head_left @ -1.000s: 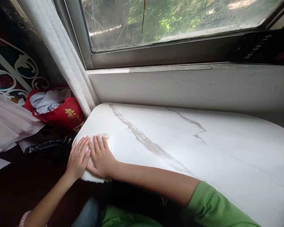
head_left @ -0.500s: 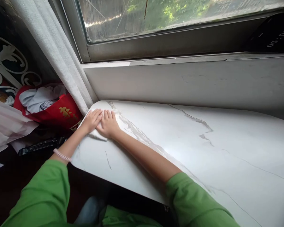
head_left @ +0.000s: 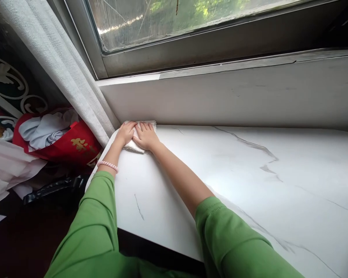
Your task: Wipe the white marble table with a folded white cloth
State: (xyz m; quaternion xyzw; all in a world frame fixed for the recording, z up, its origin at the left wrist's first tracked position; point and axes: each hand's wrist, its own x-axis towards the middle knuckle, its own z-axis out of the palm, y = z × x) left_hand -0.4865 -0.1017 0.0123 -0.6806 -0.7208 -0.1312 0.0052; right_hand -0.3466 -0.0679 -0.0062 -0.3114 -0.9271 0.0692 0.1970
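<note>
A white cloth lies on the white marble-patterned tabletop, at its far left corner by the wall. My left hand rests flat on the cloth's left part, fingers stretched forward. Beside it, my right hand also presses flat on the cloth with its fingers spread a little. The two hands nearly touch at the thumbs. Part of the cloth is hidden beneath them, and its edges show in front of the palms and past the right fingertips.
A window with a metal frame stands above the low wall behind the table. A pale curtain hangs at the left corner. Left of the table are a red bag holding light-coloured fabric and a black object.
Both hands and the cloth have slid forward and right, from the table's left edge to its far corner by the wall. The view has shifted slightly.
</note>
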